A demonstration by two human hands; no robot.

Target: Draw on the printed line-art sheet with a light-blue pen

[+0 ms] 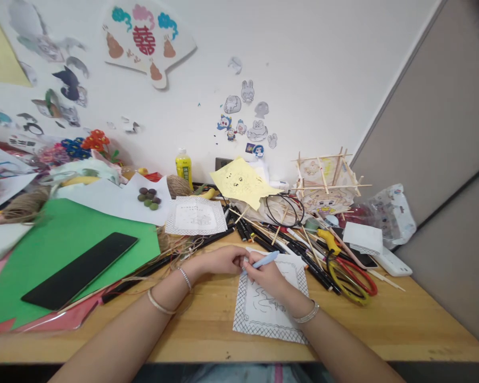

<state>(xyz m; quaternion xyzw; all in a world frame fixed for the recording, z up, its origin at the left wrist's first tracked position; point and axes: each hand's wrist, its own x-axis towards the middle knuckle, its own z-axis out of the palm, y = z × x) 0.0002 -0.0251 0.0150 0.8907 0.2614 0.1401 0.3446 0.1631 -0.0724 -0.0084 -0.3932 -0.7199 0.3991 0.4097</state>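
Note:
My right hand (269,276) is closed around a light blue pen (265,260), whose tip points left toward my left hand. It rests on a white square paper (263,314) with a patterned border and dark line drawings, lying on the wooden table (403,319). My left hand (223,260) sits just left of the paper's top corner. Its fingers are curled and pinched at the pen's tip end; what they grip is too small to make out. Both wrists wear bracelets.
A heap of dark markers (263,234), sticks and red and yellow scissors (349,276) lies behind the paper. A green sheet (64,234) with a black tablet (80,268) lies to the left. A stick-frame lantern (327,181), yellow paper (243,183) and a yellow bottle (183,165) stand by the wall.

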